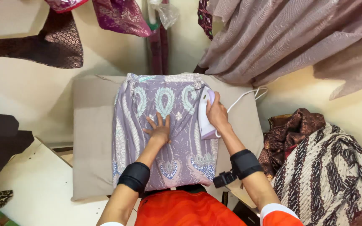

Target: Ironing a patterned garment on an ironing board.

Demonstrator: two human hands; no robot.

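A folded lilac batik cloth (172,155) with pale green and blue leaf patterns lies on a beige padded ironing pad (91,138). My left hand (159,129) rests flat on the middle of the cloth, fingers spread. My right hand (216,113) grips the handle of a white and lilac electric iron (204,121), which stands on the cloth's right edge. The iron's white cord (248,93) runs off to the right over the pad. Both forearms wear black bands.
A heap of brown and cream batik fabrics (319,167) lies to the right. Grey-pink curtains (281,37) hang at the upper right, and dark garments (59,42) hang along the wall above. A white surface (38,188) sits at the lower left.
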